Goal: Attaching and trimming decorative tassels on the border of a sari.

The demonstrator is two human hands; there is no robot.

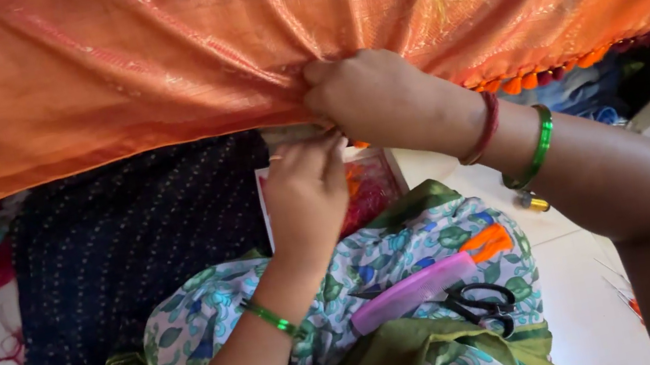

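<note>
**My two hands working at the lower edge of an orange silk cloth**

A wide orange cloth (142, 54) with a woven gold pattern stretches across the top of my view, its lower edge sagging toward me. All places below are given relative to this cloth.

My right hand (367, 95) is clenched on the cloth's lower edge near its middle, pinching a bunch of fabric so that folds fan out from my knuckles. On that wrist I wear a red bangle (486, 127) and a green bangle (534, 147).

My left hand (308, 194) is just below the cloth's edge, directly under my right hand. Its fingertips are drawn together and meet the cloth's edge beside my right hand's grip; I cannot tell whether they hold a thread or needle. A thin green bangle (271, 318) circles this wrist.

Along the cloth's edge to the right of my hands hangs a row of small orange tassels (542, 73).

Below the cloth, on my floral-print lap, lie a pink comb (411, 290) and black-handled scissors (480, 305). A clear packet of red and orange material (369, 188) sits just below my left hand. A dark dotted fabric (129, 235) lies beneath the cloth's left half.
</note>
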